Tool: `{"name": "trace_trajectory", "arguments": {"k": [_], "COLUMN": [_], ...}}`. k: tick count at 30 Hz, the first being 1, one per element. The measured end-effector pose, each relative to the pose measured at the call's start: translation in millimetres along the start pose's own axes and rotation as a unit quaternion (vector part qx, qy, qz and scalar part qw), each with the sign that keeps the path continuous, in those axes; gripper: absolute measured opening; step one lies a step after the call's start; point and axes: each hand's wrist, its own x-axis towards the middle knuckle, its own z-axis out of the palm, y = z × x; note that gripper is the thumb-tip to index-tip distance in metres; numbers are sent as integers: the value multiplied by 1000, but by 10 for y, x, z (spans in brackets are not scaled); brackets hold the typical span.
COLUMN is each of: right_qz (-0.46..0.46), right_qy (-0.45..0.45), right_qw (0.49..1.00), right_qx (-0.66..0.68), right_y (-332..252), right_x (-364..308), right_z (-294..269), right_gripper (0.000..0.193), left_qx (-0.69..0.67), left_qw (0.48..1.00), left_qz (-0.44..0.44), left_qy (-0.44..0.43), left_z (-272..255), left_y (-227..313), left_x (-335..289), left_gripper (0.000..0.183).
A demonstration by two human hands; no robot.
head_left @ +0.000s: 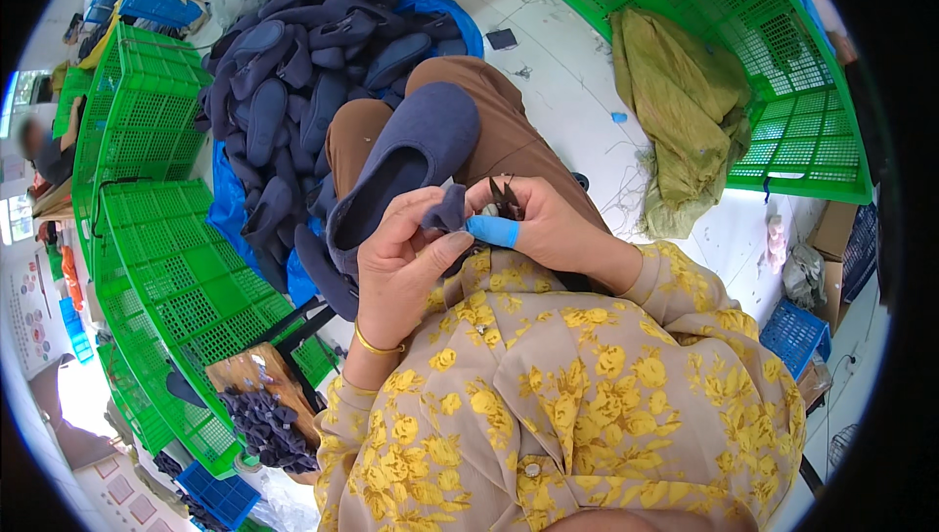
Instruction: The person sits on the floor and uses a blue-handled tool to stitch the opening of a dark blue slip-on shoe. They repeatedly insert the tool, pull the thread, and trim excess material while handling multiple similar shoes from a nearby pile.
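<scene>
Close in front of my body, my left hand [406, 248] pinches a small navy fabric piece [448, 209], which looks like a bow. My right hand [562, 224] meets it from the other side, its thumb wrapped in blue tape [494, 231]. Dark thread snips [504, 199] stick up from the fingers of that hand, and the thumb touches the edge of the fabric. A navy slipper [445, 126] lies across my lap with its opening toward me. Under it, partly hidden, is another navy slipper [323, 273].
A big heap of navy slippers [313, 63] lies on blue sheeting [230, 199] at the far left. Green crates [161, 278] line the left, and another green crate [812, 141] stands right by an olive sack [675, 92]. Navy bows [259, 424] sit on a wooden board [249, 371].
</scene>
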Motion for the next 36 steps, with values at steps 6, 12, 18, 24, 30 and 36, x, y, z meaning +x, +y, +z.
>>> {"name": "trace_trajectory", "arguments": {"k": [6,12,18,24,30,36], "right_qz": [-77,-51,-56,-35,8,38], "right_qy": [75,1,-36,-51,-38,-58], "right_qw": [968,966,992,996,999,992], "right_qx": [-226,-252,-105,-62,-6,107], "right_y": [-85,-97,53,94,85,2], "right_x": [-2,17,-15,-42,-100,-125], "right_z": [-54,-70,-9,-8,63,97], "right_gripper": [26,23,24,24,20,19], "left_qx": [298,365,115,43,25,-31], "left_qw": [952,922,993,996,996,996], "left_qz": [63,121,-33,-65,-74,-82], "left_qy": [-11,-39,-21,-40,-32,-30], "left_z": [-61,-19,-4,32,47,19], "left_y": [156,178,117,140,131,129], "left_x": [18,11,-74,-65,-107,-104], "left_gripper": [19,17,21,18,17,17]}}
